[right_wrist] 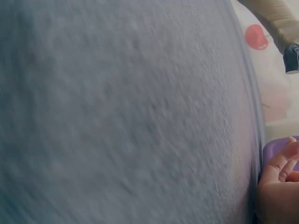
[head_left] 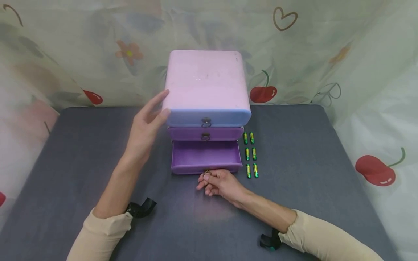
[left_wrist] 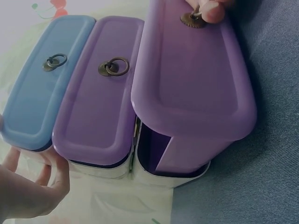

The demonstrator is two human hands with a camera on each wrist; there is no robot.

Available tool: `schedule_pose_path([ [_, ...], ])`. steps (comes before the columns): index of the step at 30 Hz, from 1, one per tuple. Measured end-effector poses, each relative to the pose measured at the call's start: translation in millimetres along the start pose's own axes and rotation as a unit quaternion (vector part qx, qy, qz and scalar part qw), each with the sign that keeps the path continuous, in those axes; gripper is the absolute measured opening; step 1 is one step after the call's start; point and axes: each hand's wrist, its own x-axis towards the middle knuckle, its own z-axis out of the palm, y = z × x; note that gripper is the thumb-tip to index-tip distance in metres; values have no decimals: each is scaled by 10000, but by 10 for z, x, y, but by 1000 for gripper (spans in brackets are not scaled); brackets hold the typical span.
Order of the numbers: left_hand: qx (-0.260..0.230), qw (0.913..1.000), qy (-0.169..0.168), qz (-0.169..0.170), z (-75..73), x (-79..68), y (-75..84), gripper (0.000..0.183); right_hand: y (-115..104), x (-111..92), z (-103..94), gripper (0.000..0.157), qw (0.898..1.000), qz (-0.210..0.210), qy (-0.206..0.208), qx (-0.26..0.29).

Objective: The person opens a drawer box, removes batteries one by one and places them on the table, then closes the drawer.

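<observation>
A small chest of drawers (head_left: 207, 81) with a pink top stands at the back of the table. Its bottom drawer (head_left: 206, 154), purple, is pulled out and its inside shows bare. The blue top drawer (left_wrist: 44, 79) and the purple middle drawer (left_wrist: 98, 93) are closed, each with a bronze ring pull. My left hand (head_left: 143, 127) rests its fingertips against the chest's left side, fingers fairly straight. At the bottom drawer's front, my right hand (head_left: 223, 185) pinches the ring pull (head_left: 207, 173) between thumb and fingers. Part of that ring is hidden by the fingers.
Several green and yellow batteries (head_left: 254, 153) lie in two columns on the grey table (head_left: 294, 156), close to the chest's right side. Behind the table hangs a pale curtain (head_left: 209, 25) printed with cherries and flowers. A black strap sits on each wrist.
</observation>
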Motion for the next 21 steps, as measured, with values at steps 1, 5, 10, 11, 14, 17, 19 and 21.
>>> schedule_pose_path([
  [1,-1,10000,-3,19,0,3,-2,49,-10,10,-7,26,10000,1,2,-4],
  [5,-17,10000,13,20,1,8,-6,49,-48,52,-37,23,10000,-56,-23,-2],
  [10,-51,10000,54,-36,-3,5,-9,49,-87,109,-65,22,9999,-92,-14,-123],
  [11,-47,10000,55,-36,-4,4,-8,49,-97,122,-68,22,9998,-99,-12,-161],
  [14,-41,10000,32,-29,-9,4,-1,49,-130,157,-77,22,9996,-111,30,-260],
  [17,-24,10000,7,-53,-10,5,8,49,-158,190,-85,23,9994,-138,67,-294],
  [19,-37,10000,3,-84,-8,5,13,49,-173,213,-91,23,9995,-156,78,-282],
  [21,-38,9999,20,-109,-5,7,17,49,-184,236,-97,24,9995,-181,68,-268],
])
